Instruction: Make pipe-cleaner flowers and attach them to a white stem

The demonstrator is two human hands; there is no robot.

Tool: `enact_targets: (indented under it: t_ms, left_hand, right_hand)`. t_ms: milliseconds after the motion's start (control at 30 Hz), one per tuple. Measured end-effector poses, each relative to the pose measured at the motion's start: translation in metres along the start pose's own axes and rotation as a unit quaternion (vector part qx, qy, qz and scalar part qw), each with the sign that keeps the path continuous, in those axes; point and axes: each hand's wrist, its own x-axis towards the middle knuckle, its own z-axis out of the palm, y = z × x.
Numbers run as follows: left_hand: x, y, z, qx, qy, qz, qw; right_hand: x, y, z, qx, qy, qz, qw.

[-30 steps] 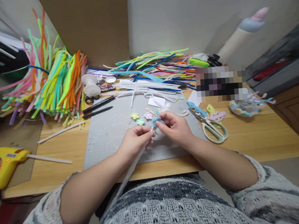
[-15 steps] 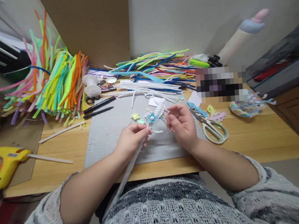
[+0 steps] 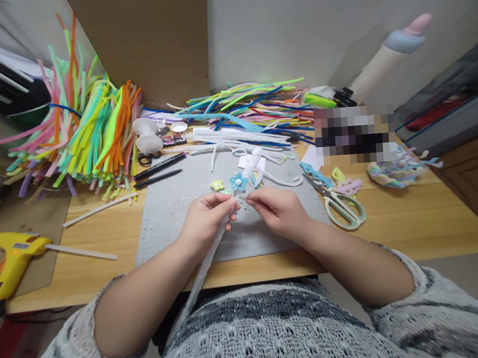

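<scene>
My left hand (image 3: pixel 207 219) grips a long white pipe-cleaner stem (image 3: pixel 200 271) that runs from my lap up over the grey cutting mat (image 3: pixel 171 205). A small blue flower (image 3: pixel 238 180) sits on the stem just above my fingers, and the stem's wrapped white top (image 3: pixel 253 164) points away from me. My right hand (image 3: pixel 278 210) pinches a thin white strand at the stem right beside my left fingertips. A yellow flower (image 3: pixel 216 185) lies on the mat just behind my left hand.
Scissors (image 3: pixel 339 204) lie right of the mat. Piles of coloured pipe cleaners lie at the back left (image 3: pixel 92 134) and back centre (image 3: pixel 250 110). A yellow glue gun (image 3: pixel 7 263) rests at the left edge. Two black pens (image 3: pixel 159 171) lie by the mat's far corner.
My right hand let go near the flower, swung out to the right, then came back to pinch the stem by my left fingers. The blue flower now shows uncovered.
</scene>
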Motion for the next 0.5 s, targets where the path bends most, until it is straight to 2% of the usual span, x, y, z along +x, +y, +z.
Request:
enact_targets:
  t_ms: [200, 367, 433, 500]
  left_hand:
    - [-0.002, -0.001, 0.001, 0.035, 0.013, 0.037, 0.999]
    - [-0.007, 0.003, 0.005, 0.112, -0.004, 0.040, 0.993]
    - [-0.010, 0.007, 0.008, 0.147, -0.017, 0.035, 0.988]
    - [-0.014, 0.010, 0.011, 0.186, -0.035, 0.028, 0.982]
  right_hand:
    - [0.002, -0.012, -0.007, -0.145, -0.021, -0.110, 0.983]
    - [0.010, -0.032, -0.035, -0.305, -0.013, -0.242, 0.921]
    - [0.018, -0.043, -0.051, -0.333, -0.043, -0.296, 0.894]
    - [0.030, -0.052, -0.065, -0.341, -0.092, -0.320, 0.879]
